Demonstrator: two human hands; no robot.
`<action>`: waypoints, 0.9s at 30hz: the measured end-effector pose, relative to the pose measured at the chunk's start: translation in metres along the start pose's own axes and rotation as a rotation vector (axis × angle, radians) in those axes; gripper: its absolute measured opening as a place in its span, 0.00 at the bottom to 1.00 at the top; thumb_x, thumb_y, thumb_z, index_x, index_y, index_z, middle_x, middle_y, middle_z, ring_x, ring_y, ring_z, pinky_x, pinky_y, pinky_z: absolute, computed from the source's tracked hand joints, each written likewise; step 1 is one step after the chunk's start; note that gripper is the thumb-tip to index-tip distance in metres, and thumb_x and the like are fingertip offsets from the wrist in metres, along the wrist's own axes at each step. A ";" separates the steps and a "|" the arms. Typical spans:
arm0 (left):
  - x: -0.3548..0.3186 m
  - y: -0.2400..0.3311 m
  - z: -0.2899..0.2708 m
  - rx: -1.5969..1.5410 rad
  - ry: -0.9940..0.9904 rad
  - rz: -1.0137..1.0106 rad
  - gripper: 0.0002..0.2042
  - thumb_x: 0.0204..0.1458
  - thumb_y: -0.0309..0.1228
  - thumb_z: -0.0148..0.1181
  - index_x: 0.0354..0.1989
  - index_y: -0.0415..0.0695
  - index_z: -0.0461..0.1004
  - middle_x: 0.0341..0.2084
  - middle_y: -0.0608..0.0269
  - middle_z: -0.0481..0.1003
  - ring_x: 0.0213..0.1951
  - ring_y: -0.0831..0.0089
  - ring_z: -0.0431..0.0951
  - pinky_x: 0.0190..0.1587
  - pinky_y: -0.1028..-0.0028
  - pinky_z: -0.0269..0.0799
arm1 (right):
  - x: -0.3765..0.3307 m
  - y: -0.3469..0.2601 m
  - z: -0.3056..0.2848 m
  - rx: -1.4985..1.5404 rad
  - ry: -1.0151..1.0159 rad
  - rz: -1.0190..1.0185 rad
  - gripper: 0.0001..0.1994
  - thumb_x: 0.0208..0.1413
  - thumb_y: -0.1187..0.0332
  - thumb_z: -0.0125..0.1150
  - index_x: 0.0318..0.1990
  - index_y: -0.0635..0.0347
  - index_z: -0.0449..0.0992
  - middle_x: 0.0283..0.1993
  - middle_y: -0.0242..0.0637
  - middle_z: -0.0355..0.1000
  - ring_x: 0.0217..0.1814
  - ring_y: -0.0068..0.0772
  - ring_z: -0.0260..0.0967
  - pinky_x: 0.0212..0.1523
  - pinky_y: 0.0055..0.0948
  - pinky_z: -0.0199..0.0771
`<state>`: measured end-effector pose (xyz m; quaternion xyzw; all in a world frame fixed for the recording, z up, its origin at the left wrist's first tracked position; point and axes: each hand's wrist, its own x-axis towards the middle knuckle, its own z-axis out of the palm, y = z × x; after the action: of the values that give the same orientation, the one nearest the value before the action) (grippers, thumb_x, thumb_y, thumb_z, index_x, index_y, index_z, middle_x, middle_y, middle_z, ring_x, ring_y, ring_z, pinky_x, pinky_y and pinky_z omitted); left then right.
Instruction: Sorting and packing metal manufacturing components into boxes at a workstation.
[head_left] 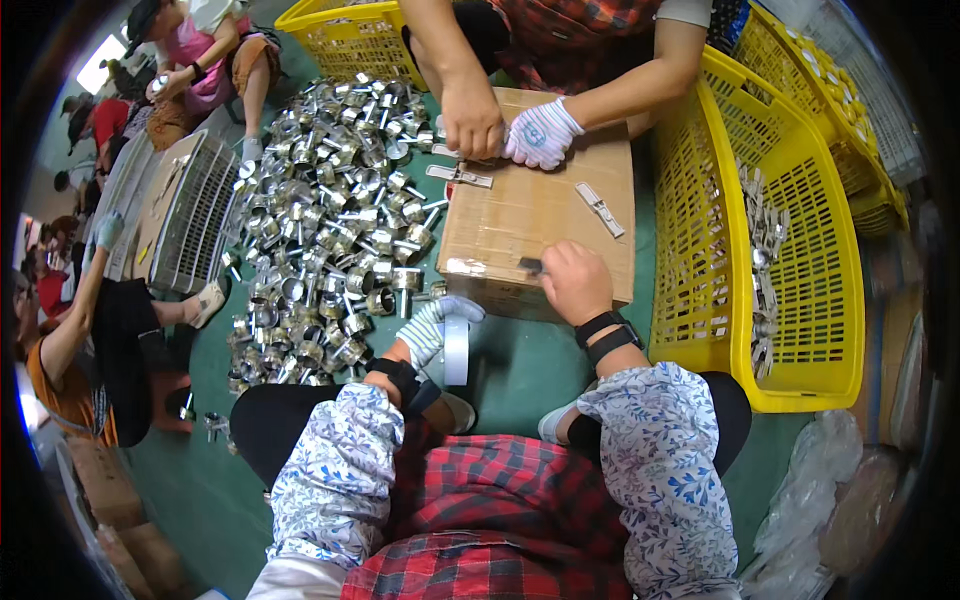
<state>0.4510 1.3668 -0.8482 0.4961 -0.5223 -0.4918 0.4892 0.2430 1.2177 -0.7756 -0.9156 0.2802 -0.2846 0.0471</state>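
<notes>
Your right grip [580, 284] pinches a small dark piece [531, 265] at the carton [520, 225]'s near edge; a loose pinch could drop it. Your gloved left grip [424, 332] holds a pale, roll-like piece [457, 352] nearby; slackening could let that fall.

Shiny and dull
The round silver metal cups with stems [325, 235] look smooth and shiny. The brown cardboard box [530, 225] is mostly dull paper. The big yellow baskets [800, 393] are smooth plastic. The striped white gloves [424, 334] are knitted cloth.

head view | worn overhead, left fisheye | facing down | near hands [577, 284]
</notes>
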 end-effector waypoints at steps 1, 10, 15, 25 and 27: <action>0.002 0.000 0.002 -0.008 -0.009 -0.002 0.11 0.40 0.17 0.60 0.34 0.44 0.76 0.34 0.61 0.75 0.40 0.70 0.73 0.46 0.72 0.69 | 0.001 -0.001 -0.005 0.011 -0.045 -0.069 0.13 0.34 0.69 0.63 0.28 0.55 0.66 0.27 0.35 0.63 0.34 0.38 0.64 0.35 0.35 0.65; 0.003 0.006 0.002 -0.067 0.029 -0.043 0.10 0.42 0.18 0.59 0.34 0.44 0.76 0.35 0.59 0.75 0.40 0.69 0.73 0.46 0.71 0.68 | 0.004 0.002 -0.002 0.038 -0.111 -0.248 0.12 0.33 0.70 0.64 0.25 0.56 0.65 0.26 0.34 0.62 0.33 0.36 0.64 0.34 0.33 0.64; 0.003 0.001 0.003 -0.116 0.038 -0.057 0.09 0.43 0.19 0.59 0.34 0.44 0.76 0.35 0.60 0.75 0.40 0.69 0.73 0.46 0.72 0.69 | 0.003 0.002 0.004 0.015 -0.087 -0.217 0.12 0.33 0.69 0.64 0.24 0.55 0.65 0.26 0.34 0.62 0.32 0.35 0.64 0.32 0.32 0.65; 0.002 0.006 0.003 -0.050 0.023 0.045 0.09 0.43 0.16 0.57 0.32 0.43 0.76 0.35 0.60 0.74 0.39 0.70 0.73 0.43 0.73 0.69 | 0.002 0.002 0.006 -0.079 -0.086 -0.227 0.15 0.30 0.65 0.67 0.24 0.54 0.64 0.25 0.32 0.62 0.31 0.33 0.64 0.31 0.31 0.64; 0.002 0.006 0.003 -0.041 0.021 0.040 0.09 0.42 0.16 0.57 0.32 0.43 0.76 0.35 0.60 0.74 0.39 0.70 0.73 0.43 0.74 0.69 | 0.003 0.002 0.003 -0.086 -0.104 -0.234 0.15 0.30 0.63 0.67 0.24 0.54 0.65 0.26 0.32 0.62 0.31 0.33 0.64 0.31 0.31 0.64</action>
<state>0.4476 1.3650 -0.8428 0.4805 -0.5168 -0.4871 0.5146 0.2454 1.2142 -0.7774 -0.9567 0.1808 -0.2280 -0.0113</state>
